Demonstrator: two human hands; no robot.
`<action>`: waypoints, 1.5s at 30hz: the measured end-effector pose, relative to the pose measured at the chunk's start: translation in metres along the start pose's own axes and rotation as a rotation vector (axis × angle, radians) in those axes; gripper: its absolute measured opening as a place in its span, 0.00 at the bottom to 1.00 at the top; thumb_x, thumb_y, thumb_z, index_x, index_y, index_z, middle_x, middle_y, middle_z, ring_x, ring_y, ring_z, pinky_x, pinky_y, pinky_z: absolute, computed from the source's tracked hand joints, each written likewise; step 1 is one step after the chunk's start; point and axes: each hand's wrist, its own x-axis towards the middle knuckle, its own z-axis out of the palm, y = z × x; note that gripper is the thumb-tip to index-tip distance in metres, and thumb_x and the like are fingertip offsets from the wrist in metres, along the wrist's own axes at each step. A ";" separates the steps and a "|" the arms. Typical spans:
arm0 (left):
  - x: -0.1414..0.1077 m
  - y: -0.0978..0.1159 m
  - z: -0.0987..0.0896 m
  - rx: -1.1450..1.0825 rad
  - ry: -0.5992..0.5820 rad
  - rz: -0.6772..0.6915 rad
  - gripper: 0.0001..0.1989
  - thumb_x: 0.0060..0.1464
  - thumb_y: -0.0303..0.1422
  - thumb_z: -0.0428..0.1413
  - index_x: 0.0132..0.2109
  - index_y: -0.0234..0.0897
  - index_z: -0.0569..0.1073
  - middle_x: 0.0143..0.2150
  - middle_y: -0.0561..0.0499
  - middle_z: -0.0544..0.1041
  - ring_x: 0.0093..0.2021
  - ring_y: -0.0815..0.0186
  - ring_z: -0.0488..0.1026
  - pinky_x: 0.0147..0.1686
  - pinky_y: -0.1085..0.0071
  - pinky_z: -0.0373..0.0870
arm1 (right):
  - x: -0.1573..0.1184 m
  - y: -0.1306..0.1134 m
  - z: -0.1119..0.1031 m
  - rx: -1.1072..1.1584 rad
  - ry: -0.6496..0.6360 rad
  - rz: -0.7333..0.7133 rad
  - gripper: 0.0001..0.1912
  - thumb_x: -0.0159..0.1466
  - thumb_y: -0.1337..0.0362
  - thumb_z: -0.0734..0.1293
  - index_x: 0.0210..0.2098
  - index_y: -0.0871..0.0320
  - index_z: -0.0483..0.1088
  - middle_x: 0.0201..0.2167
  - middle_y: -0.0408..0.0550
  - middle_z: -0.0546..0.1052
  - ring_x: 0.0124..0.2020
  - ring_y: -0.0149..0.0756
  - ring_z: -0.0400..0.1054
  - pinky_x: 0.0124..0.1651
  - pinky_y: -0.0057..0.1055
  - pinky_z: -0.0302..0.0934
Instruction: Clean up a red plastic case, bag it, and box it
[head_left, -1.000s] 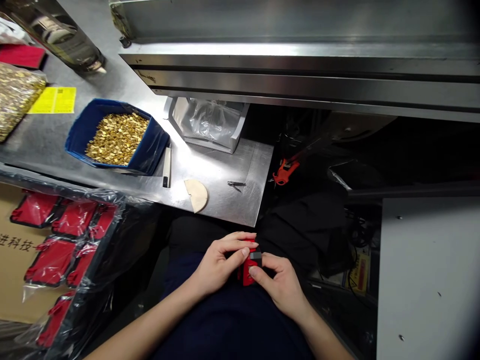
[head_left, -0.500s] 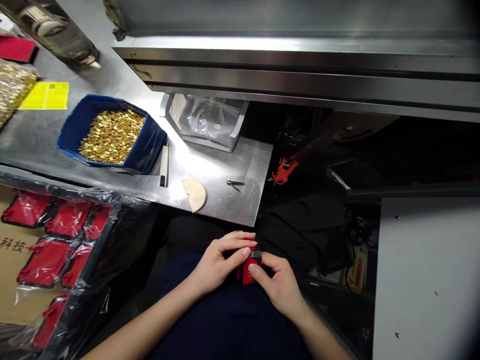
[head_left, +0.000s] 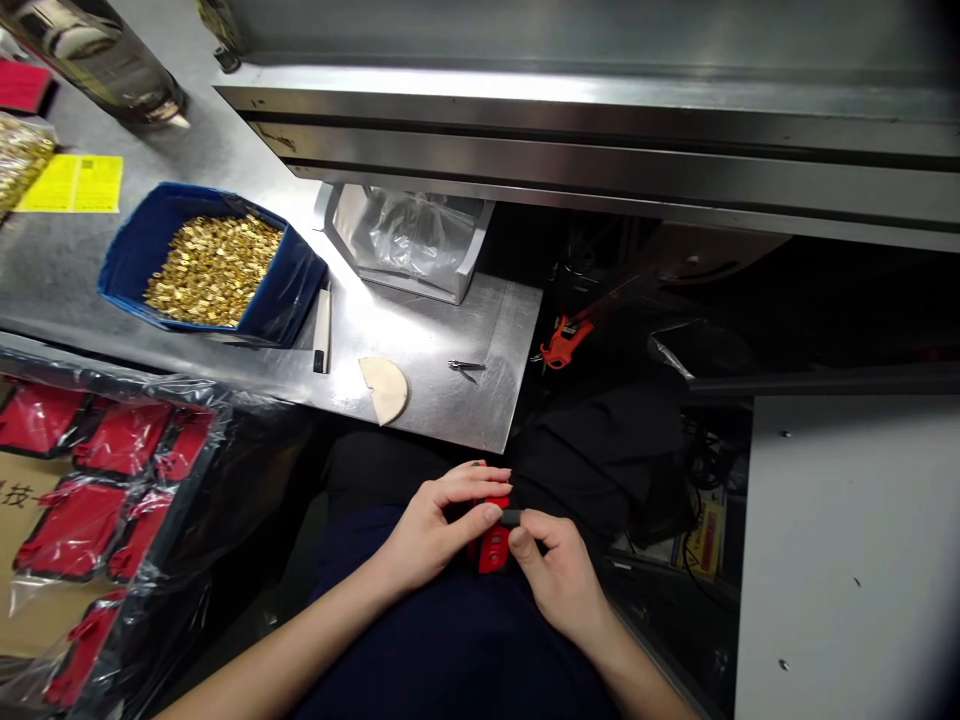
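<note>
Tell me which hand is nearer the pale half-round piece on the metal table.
Left. The left hand, on the red part, is below and slightly right of the half-round piece in the picture; the right hand is lower and farther right.

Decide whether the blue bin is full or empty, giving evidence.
Partly full: gold pieces lie inside the blue bin but leave its inner wall showing.

Off the near right corner of the steel bench [head_left: 480, 410], the bare right hand [head_left: 559, 570] has drawn its thumb back from the small red, blocky, plastic-looking piece [head_left: 490, 564], uncovering small openings in its face. The dark grey, rectangular block [head_left: 511, 518] against that piece now shows as a narrower band, between the thumb of the bare left hand [head_left: 439, 520] and the right fingertips. The head view has shifted, cutting off more of the brown cardboard sheet [head_left: 52, 625].
</note>
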 end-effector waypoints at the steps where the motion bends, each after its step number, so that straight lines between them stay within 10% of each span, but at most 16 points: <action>1: -0.001 0.000 -0.001 0.005 -0.022 0.012 0.14 0.60 0.42 0.62 0.52 0.48 0.83 0.59 0.47 0.80 0.68 0.49 0.67 0.73 0.45 0.53 | 0.000 0.001 0.001 0.005 0.020 0.019 0.28 0.74 0.48 0.60 0.22 0.59 0.67 0.21 0.42 0.66 0.25 0.31 0.59 0.30 0.30 0.50; 7: -0.007 -0.002 -0.008 0.010 -0.115 0.020 0.22 0.60 0.41 0.63 0.61 0.50 0.76 0.66 0.47 0.75 0.73 0.49 0.59 0.74 0.43 0.49 | 0.001 0.007 0.002 0.181 0.129 0.210 0.32 0.75 0.44 0.55 0.27 0.58 0.75 0.25 0.46 0.74 0.30 0.36 0.67 0.37 0.30 0.62; 14: -0.006 -0.006 -0.011 -0.071 -0.055 -0.016 0.24 0.58 0.41 0.64 0.61 0.47 0.75 0.67 0.45 0.73 0.70 0.50 0.64 0.71 0.49 0.57 | 0.003 -0.001 -0.012 0.039 -0.227 -0.035 0.31 0.63 0.44 0.73 0.61 0.50 0.72 0.57 0.53 0.76 0.59 0.49 0.69 0.64 0.44 0.62; 20: 0.005 0.012 -0.006 -0.343 0.088 -0.281 0.25 0.67 0.48 0.52 0.66 0.46 0.70 0.63 0.45 0.76 0.62 0.51 0.73 0.62 0.52 0.70 | 0.015 -0.002 -0.013 -0.117 -0.090 -0.122 0.09 0.71 0.58 0.68 0.46 0.51 0.79 0.45 0.49 0.79 0.49 0.41 0.72 0.54 0.36 0.65; 24: 0.011 0.023 -0.005 -0.196 0.119 -0.179 0.24 0.68 0.48 0.50 0.66 0.48 0.70 0.67 0.50 0.73 0.68 0.55 0.66 0.71 0.56 0.57 | 0.018 -0.009 -0.009 -0.032 -0.014 -0.198 0.14 0.73 0.59 0.65 0.35 0.56 0.78 0.33 0.47 0.76 0.36 0.37 0.71 0.41 0.32 0.63; 37: 0.004 0.041 -0.009 0.047 0.001 0.044 0.18 0.68 0.43 0.53 0.59 0.46 0.77 0.69 0.50 0.71 0.70 0.55 0.63 0.72 0.60 0.56 | 0.014 -0.026 -0.002 0.174 0.067 -0.107 0.14 0.71 0.56 0.66 0.33 0.56 0.77 0.30 0.44 0.76 0.34 0.36 0.68 0.44 0.32 0.64; 45: 0.013 0.031 0.006 -0.219 0.102 -0.188 0.21 0.68 0.45 0.51 0.52 0.38 0.82 0.51 0.44 0.84 0.54 0.50 0.78 0.62 0.52 0.67 | 0.012 -0.028 0.001 0.089 0.034 -0.118 0.18 0.70 0.57 0.67 0.26 0.58 0.73 0.28 0.44 0.74 0.34 0.35 0.68 0.41 0.30 0.61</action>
